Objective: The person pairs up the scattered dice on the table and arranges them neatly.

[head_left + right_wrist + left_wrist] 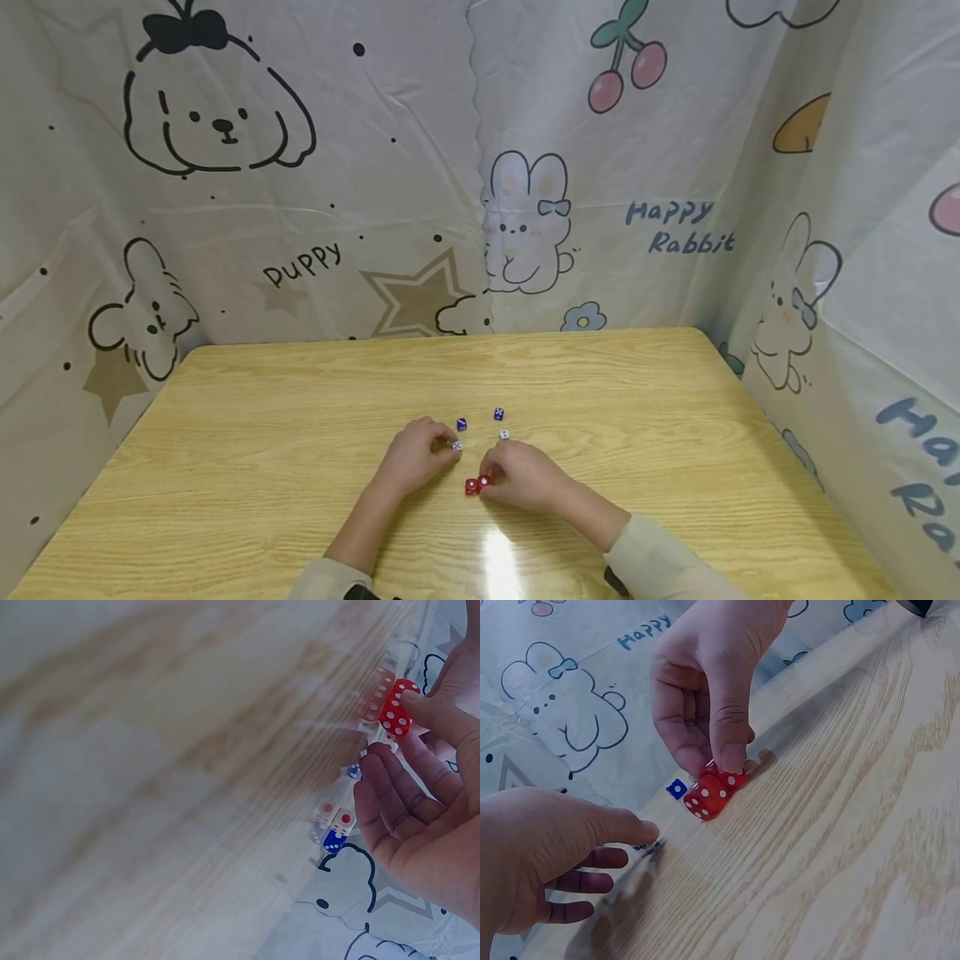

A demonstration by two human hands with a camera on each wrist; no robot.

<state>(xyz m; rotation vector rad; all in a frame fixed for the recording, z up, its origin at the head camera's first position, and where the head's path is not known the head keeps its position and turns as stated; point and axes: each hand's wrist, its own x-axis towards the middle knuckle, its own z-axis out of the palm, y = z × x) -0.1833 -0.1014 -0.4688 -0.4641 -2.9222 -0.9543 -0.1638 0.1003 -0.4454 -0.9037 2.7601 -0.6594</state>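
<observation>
Right hand [522, 474] pinches a red die [484, 481], right up against its red twin [471, 487]! Beyond the twin, left hand [416, 452] pinches a white die [457, 447]; a blue die [461, 425] sits farther beyond the twin.

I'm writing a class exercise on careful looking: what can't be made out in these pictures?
Head view: part of the held red die, covered by the right hand.
Head view: spots on the left blue die, too small to count.
Left wrist view: part of the left hand, cut off by the left edge.
Right wrist view: grain on the table, blurred.
</observation>
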